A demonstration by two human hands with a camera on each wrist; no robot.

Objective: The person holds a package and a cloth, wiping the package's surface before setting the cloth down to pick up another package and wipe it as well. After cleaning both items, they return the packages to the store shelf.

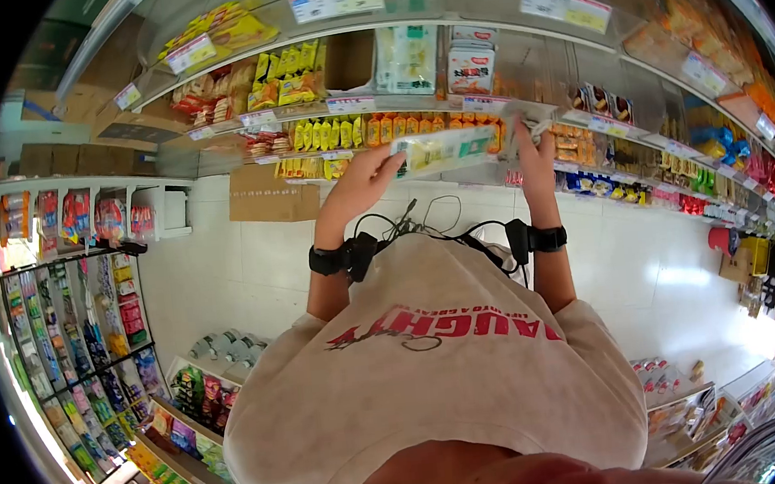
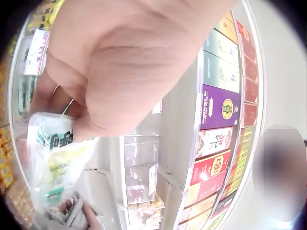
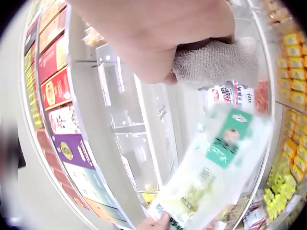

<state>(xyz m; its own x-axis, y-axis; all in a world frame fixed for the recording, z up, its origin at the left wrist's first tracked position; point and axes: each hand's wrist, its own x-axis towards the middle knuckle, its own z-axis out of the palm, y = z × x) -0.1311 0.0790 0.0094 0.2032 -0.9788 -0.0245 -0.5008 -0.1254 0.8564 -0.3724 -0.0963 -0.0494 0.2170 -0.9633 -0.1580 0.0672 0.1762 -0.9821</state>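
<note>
My left hand (image 1: 359, 184) pinches one end of a flat, clear-and-white snack packet (image 1: 446, 151) with green print, its fingers partly hidden in the left wrist view. The packet (image 3: 206, 177) lies slantwise in front of the shelf, its green label with a small face picture turned toward the right wrist camera. Off to the other side, my right hand (image 1: 536, 166) grips a bunched grey cloth (image 3: 216, 62) near the packet's far end. In the left wrist view the cloth (image 2: 72, 215) shows just below the packet.
Shelf bins ahead hold similar green-and-white packets (image 1: 407, 60), red-and-white packets (image 1: 471, 64) and yellow snack bags (image 1: 290, 71). A cardboard box (image 1: 273, 194) stands on the floor at left. Boxed goods (image 2: 220, 105) line a neighbouring shelf. Cables (image 1: 413, 221) hang at my waist.
</note>
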